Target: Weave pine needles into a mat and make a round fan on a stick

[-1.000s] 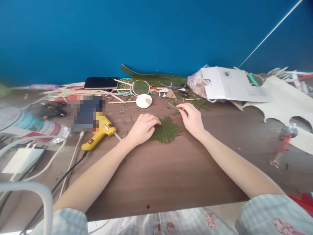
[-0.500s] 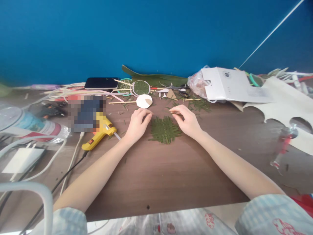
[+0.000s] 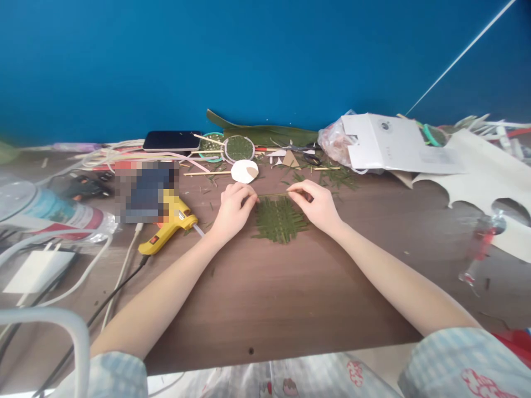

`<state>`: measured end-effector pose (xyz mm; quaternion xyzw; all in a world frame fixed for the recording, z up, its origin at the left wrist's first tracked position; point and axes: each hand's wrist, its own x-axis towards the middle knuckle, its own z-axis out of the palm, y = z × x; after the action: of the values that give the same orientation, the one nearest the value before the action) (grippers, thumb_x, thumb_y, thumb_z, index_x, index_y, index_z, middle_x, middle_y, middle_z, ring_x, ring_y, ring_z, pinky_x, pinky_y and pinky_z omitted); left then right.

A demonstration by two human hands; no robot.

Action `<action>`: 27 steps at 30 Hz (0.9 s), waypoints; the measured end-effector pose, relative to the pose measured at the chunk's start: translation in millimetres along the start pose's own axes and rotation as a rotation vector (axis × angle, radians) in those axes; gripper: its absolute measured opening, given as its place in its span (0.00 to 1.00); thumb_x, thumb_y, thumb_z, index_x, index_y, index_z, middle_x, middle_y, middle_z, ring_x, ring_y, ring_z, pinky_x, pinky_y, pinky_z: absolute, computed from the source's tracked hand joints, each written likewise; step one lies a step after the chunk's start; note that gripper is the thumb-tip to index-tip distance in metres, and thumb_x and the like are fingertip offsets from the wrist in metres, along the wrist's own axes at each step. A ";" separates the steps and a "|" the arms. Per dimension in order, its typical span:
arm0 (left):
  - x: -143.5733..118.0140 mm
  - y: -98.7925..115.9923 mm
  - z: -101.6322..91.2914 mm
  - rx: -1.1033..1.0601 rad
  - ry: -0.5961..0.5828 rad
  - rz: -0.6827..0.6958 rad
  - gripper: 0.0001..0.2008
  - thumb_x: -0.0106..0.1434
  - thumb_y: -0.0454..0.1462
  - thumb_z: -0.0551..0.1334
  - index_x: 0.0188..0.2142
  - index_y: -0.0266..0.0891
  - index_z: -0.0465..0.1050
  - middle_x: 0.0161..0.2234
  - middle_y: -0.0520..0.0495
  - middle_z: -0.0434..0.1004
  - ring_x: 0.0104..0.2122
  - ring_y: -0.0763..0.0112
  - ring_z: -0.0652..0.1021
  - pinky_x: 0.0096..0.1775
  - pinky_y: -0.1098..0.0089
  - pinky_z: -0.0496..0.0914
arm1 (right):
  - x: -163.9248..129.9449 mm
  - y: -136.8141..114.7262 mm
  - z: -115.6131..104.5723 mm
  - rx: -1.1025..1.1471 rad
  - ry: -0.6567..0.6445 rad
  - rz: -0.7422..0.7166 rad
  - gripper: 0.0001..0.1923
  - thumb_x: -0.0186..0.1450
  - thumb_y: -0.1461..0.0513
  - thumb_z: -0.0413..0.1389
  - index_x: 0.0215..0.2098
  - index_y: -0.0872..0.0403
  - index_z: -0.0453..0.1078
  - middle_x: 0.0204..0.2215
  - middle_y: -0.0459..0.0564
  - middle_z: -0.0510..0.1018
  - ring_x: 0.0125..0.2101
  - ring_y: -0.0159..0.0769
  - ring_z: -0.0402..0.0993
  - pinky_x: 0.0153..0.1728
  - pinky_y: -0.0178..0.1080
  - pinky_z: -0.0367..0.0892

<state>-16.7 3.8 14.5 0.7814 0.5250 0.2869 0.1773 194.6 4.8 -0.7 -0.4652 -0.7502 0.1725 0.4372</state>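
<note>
A small mat of woven green leaf strips [image 3: 280,221] lies flat on the brown table, its edges ragged. Just beyond its far edge a thin leaf strip [image 3: 274,194] runs straight from one hand to the other. My left hand [image 3: 235,209] is closed at the mat's left, fingertips pinching the strip's left end. At the right end, my right hand [image 3: 316,203] pinches the strip between thumb and fingers. Behind my left hand is a white paper disc on a stick [image 3: 244,172].
A yellow glue gun [image 3: 168,226] with its cord lies left of my left arm. Farther back are a phone [image 3: 171,141], round framed green pieces [image 3: 239,149], scissors [image 3: 312,159] and leaf scraps. A white box [image 3: 398,142] and cut white sheet [image 3: 477,166] lie right.
The thin strip now shows stretched between both hands, above the mat's far edge. My hands have shifted only slightly; the mat stays in place.
</note>
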 end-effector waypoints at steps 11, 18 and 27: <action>-3.4 2.5 3.6 0.244 -0.062 -0.102 0.19 0.50 0.44 0.67 0.39 0.39 0.66 0.43 0.43 0.66 0.47 0.53 0.64 0.46 0.56 0.59 | 1.2 5.6 -2.8 0.047 -0.031 0.208 0.09 0.59 0.59 0.53 0.23 0.54 0.66 0.17 0.42 0.63 0.20 0.29 0.58 0.25 0.35 0.56; -3.5 3.9 3.2 0.253 -0.085 -0.088 0.16 0.52 0.43 0.67 0.38 0.41 0.68 0.43 0.47 0.66 0.47 0.57 0.64 0.46 0.59 0.59 | 1.2 2.0 -4.6 0.024 -0.065 0.214 0.08 0.59 0.60 0.53 0.23 0.55 0.66 0.17 0.42 0.60 0.20 0.28 0.55 0.24 0.34 0.53; -4.1 2.7 5.3 0.260 -0.053 -0.040 0.16 0.51 0.42 0.68 0.36 0.40 0.67 0.42 0.47 0.65 0.45 0.59 0.64 0.46 0.61 0.58 | 1.1 0.2 -4.9 0.023 -0.097 0.205 0.08 0.58 0.61 0.53 0.22 0.55 0.66 0.17 0.41 0.59 0.19 0.27 0.52 0.23 0.34 0.50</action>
<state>-12.5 -0.9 10.9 0.7944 0.5684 0.1924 0.0940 198.5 5.1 2.5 -0.5256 -0.7168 0.2472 0.3858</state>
